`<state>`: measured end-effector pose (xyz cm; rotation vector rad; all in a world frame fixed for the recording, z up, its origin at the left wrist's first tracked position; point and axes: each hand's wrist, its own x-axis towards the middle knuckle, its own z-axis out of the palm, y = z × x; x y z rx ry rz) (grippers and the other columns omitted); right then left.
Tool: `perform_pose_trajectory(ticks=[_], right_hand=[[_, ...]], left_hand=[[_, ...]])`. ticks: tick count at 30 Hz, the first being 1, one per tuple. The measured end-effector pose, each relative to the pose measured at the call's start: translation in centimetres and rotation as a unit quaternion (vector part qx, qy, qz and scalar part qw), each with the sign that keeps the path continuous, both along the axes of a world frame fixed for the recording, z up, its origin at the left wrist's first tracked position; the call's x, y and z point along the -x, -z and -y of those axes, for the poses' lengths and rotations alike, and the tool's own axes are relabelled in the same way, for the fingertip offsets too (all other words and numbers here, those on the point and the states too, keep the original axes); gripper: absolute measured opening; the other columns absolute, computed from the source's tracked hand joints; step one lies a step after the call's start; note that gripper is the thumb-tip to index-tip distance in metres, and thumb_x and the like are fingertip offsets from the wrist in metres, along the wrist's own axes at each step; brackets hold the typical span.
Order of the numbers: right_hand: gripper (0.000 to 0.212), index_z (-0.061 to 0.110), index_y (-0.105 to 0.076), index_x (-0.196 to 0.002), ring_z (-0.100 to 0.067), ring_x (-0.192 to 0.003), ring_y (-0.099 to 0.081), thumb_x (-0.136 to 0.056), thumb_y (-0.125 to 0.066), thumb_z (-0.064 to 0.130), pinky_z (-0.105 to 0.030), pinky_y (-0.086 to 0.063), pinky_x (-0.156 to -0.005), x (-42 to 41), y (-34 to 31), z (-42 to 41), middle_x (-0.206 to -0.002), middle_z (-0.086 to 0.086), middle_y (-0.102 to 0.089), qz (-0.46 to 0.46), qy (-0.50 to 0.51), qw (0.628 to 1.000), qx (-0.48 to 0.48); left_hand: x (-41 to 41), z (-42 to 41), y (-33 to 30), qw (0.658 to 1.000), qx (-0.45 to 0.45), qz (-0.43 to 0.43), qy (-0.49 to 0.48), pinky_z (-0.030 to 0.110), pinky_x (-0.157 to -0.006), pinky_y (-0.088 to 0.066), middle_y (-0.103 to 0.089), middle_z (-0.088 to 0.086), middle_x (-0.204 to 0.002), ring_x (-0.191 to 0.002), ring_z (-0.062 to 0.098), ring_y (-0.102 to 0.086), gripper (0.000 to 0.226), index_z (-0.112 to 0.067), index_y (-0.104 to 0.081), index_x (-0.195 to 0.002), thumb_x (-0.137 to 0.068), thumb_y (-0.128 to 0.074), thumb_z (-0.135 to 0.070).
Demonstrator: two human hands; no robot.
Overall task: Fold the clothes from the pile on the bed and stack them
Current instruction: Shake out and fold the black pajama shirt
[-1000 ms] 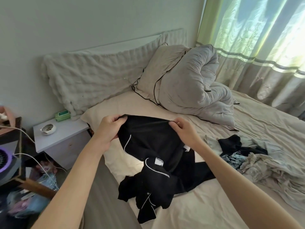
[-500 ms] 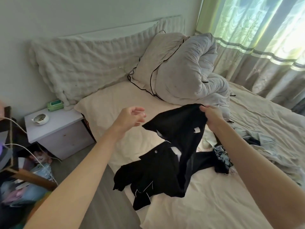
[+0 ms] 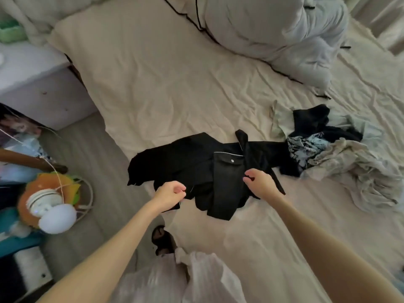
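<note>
Both hands are down on the black garment (image 3: 196, 167), which lies spread across the near part of the bed (image 3: 166, 88), close to its left edge. The left hand (image 3: 171, 193) has its fingers curled tight, pinching the garment's near left hem; the right hand (image 3: 259, 182) pinches the cloth too, thumb and fingertips closed on a fold just right of the white-piped pocket flap with its small pale button. A dark strap trails off past the right wrist toward the near side. Touching the garment's right end sits the pile of clothes (image 3: 332, 154): something black on the far side, a blue-and-white patterned piece in the middle, pale crumpled fabric spilling right and near. At the far right, a bunched grey duvet (image 3: 273, 25) lies against the head of the bed. Off to the left, beside the bed, stands a white nightstand (image 3: 32, 84), and nearer on the floor a small white fan (image 3: 54, 215) sits among clutter.
</note>
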<state>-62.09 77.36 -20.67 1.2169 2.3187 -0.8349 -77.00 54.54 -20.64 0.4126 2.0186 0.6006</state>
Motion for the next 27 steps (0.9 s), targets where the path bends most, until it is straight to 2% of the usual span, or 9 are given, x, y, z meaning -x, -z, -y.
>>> perform_pose_trajectory(ticks=[4,7,11,13,15,18,20,23,27], right_hand=[[0.056,0.022,-0.034,-0.144,-0.024,-0.143,-0.021,-0.093,-0.054,0.036,-0.045,-0.021,-0.113,2.8,5.3,1.5,-0.15,-0.003,-0.036,0.015,-0.221,0.972,-0.082],[0.072,0.026,-0.017,-0.15,-0.026,-0.147,0.003,-0.091,-0.055,0.043,-0.055,0.001,-0.114,5.0,9.3,2.2,-0.159,-0.003,-0.013,0.032,-0.36,0.924,-0.128],[0.067,0.025,-0.026,-0.147,-0.03,-0.146,-0.004,-0.09,-0.057,0.044,-0.059,0.005,-0.112,5.9,12.8,2.7,-0.156,-0.005,-0.021,0.102,-0.451,0.872,-0.159],[0.048,0.022,-0.04,-0.136,-0.028,-0.135,-0.032,-0.091,-0.056,0.029,-0.052,-0.013,-0.113,5.3,13.7,2.8,-0.138,-0.005,-0.045,0.119,-0.438,0.873,-0.178],[0.032,0.02,-0.048,-0.124,-0.025,-0.117,-0.047,-0.092,-0.051,0.015,-0.039,-0.033,-0.099,4.1,13.8,2.8,-0.121,-0.002,-0.056,0.103,-0.405,0.891,-0.178],[0.022,0.017,-0.054,-0.113,-0.024,-0.104,-0.05,-0.094,-0.045,0.013,-0.032,-0.038,-0.083,2.0,13.0,2.2,-0.109,-0.002,-0.06,0.054,-0.331,0.931,-0.146],[0.019,0.014,-0.056,-0.109,-0.024,-0.1,-0.05,-0.092,-0.047,0.015,-0.033,-0.037,-0.08,1.3,12.1,1.7,-0.104,-0.002,-0.061,0.009,-0.282,0.951,-0.125],[0.013,0.013,-0.063,-0.101,-0.019,-0.088,-0.056,-0.091,-0.056,0.019,-0.028,-0.04,-0.076,1.8,9.8,0.8,-0.083,0.003,-0.062,-0.084,-0.105,0.991,-0.009],[0.006,0.026,-0.064,-0.086,0.005,-0.071,-0.057,-0.089,-0.061,0.023,-0.011,-0.038,-0.064,3.7,6.3,0.8,-0.074,0.02,-0.062,-0.202,0.055,0.974,0.086]], left_hand=[[-1.6,-0.3,6.7,0.999,0.026,-0.029,-0.019,0.03,-0.097,-0.041,-0.05,0.006,-0.134,-0.121,0.021,-0.049,0.038,-0.014,-0.049,-0.131,-0.094,-0.053,-0.01],[-2.6,0.1,11.1,0.997,0.036,-0.068,-0.003,0.027,-0.098,-0.037,-0.041,0.006,-0.141,-0.128,0.021,-0.042,0.044,-0.015,-0.043,-0.136,-0.093,-0.053,-0.01],[-2.5,0.2,14.4,0.983,0.077,-0.161,0.055,0.04,-0.11,-0.029,-0.016,0.007,-0.155,-0.142,0.028,-0.016,0.066,-0.023,-0.026,-0.146,-0.09,-0.059,-0.013],[-1.6,-0.3,15.1,0.967,0.118,-0.203,0.098,0.044,-0.111,-0.027,-0.009,0.008,-0.155,-0.143,0.032,-0.009,0.072,-0.027,-0.021,-0.147,-0.089,-0.063,-0.02],[-0.6,-0.7,15.1,0.949,0.144,-0.256,0.116,0.042,-0.11,-0.028,-0.019,0.009,-0.151,-0.14,0.031,-0.016,0.059,-0.026,-0.034,-0.14,-0.088,-0.063,-0.025],[1.2,-1.1,14.4,0.942,0.093,-0.299,0.124,0.034,-0.101,-0.036,-0.042,0.004,-0.138,-0.128,0.022,-0.037,0.019,-0.021,-0.061,-0.11,-0.092,-0.057,-0.022],[2.3,-1.2,13.5,0.955,0.04,-0.256,0.145,0.03,-0.098,-0.037,-0.046,0.001,-0.136,-0.124,0.017,-0.043,0.015,-0.02,-0.064,-0.106,-0.092,-0.056,-0.021],[3.1,-0.4,12.5,0.948,0.052,-0.211,0.232,0.036,-0.106,-0.034,-0.028,0.0,-0.151,-0.137,0.019,-0.031,0.054,-0.022,-0.041,-0.136,-0.087,-0.064,-0.019],[1.7,0.8,12.3,0.954,0.064,-0.157,0.246,0.047,-0.114,-0.025,-0.005,0.002,-0.157,-0.144,0.024,-0.012,0.098,-0.028,-0.008,-0.149,-0.078,-0.074,-0.035]])
